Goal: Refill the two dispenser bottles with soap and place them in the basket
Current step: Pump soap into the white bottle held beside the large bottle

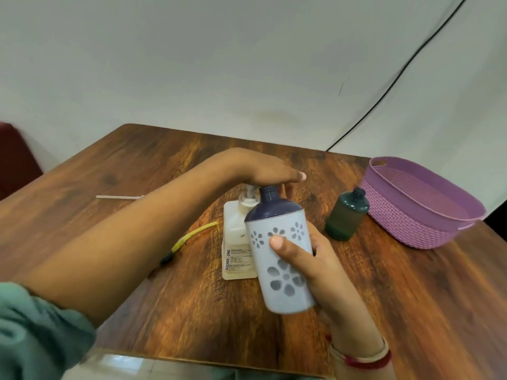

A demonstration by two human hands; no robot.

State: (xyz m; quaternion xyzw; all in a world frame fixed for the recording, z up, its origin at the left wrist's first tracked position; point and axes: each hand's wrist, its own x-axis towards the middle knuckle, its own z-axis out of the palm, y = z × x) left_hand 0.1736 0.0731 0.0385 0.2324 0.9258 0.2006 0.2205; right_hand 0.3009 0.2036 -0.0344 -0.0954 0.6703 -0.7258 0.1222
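My right hand [321,266] wraps the bottle [267,259] mid-body, where it's probably light and slick; my left hand [263,171] lies flat on the pump [248,196].

**Around the Work: Table, Wall and Cable**

A wooden table [164,171] with dark, streaked grain filled the lower half of the view, its near edge lying above a strip of pale glossy floor [123,364]. A plain white wall [219,64] rose behind it, bearing a short dark mark [341,89]. A black cable [395,80] ran down the wall from the upper right to the table's far edge. A dark red seat [13,157] showed at the left border.
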